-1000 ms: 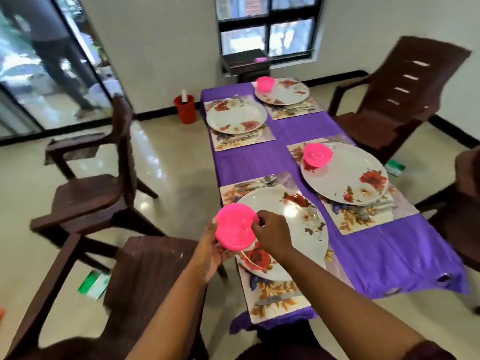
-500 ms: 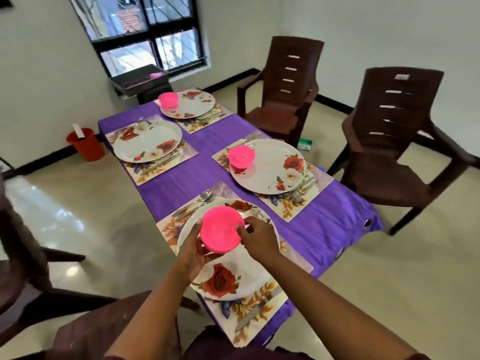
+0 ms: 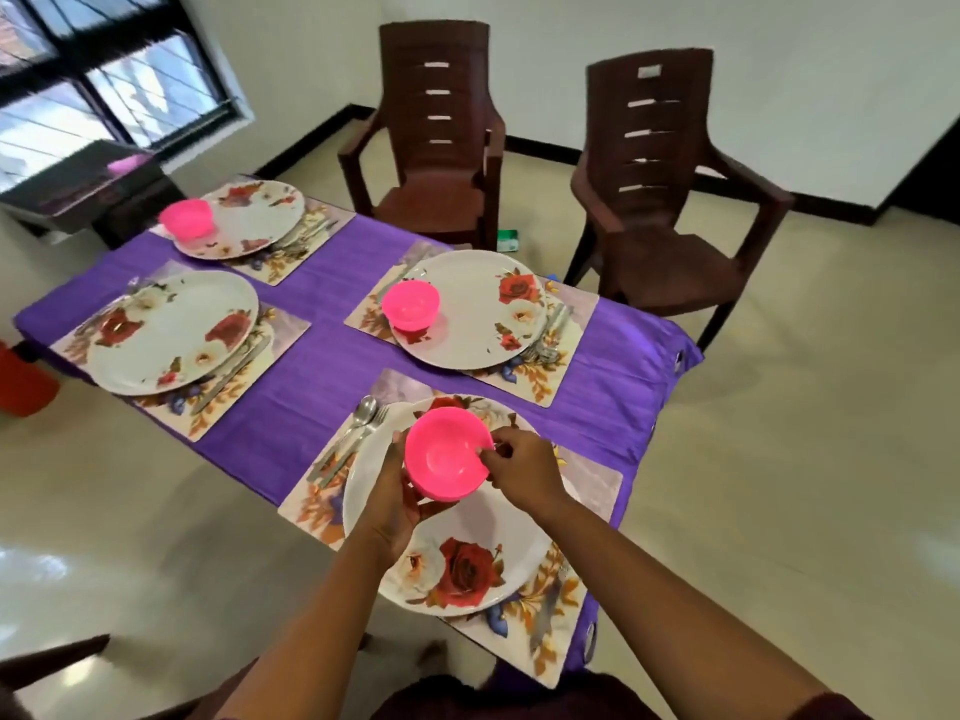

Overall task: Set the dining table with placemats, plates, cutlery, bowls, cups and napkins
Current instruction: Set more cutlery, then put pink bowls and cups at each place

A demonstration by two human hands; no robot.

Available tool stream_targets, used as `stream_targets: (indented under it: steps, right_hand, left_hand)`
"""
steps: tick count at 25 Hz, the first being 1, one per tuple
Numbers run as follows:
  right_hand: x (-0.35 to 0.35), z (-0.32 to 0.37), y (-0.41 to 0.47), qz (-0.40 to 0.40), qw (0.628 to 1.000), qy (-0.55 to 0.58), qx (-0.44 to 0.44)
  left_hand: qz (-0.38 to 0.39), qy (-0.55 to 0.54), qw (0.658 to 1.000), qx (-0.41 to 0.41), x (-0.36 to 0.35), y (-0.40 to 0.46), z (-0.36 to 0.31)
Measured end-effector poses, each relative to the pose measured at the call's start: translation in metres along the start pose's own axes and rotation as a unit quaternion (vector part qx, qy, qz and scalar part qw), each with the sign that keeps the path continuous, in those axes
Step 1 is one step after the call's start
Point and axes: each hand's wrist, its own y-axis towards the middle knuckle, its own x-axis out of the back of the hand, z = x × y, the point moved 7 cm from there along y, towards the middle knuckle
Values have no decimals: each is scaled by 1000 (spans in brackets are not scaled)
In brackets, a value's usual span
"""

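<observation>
Both hands hold an empty pink bowl (image 3: pixel 448 453) over the nearest plate (image 3: pixel 467 537): left hand (image 3: pixel 397 498) cupping underneath, right hand (image 3: pixel 522 467) pinching its rim.

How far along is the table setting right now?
Done: four placemats carry plates, and the far right plate and middle right plate have pink bowls. In hand: both hands, left hand and right hand, hold the pink bowl over the near plate. Left: the left plate has no bowl; no cups or napkins visible.
</observation>
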Motion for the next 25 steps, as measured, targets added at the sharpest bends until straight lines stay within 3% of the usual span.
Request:
stream_targets:
  steps: [11, 18, 21, 25]
  right_hand:
    - [-28, 1, -32, -120, 989, -1, -83]
    - [0, -30, -43, -211, 952, 32, -217]
    - [12, -58, -37, -200, 941, 12, -273]
    - [11, -74, -35, -174, 945, -33, -275]
  left_hand:
    - [102, 117, 987, 31, 23, 24, -12]
    - [61, 138, 988, -8, 43, 37, -17]
    - [48, 112, 992, -23, 53, 39, -29]
    - [26, 55, 997, -40, 69, 44, -45]
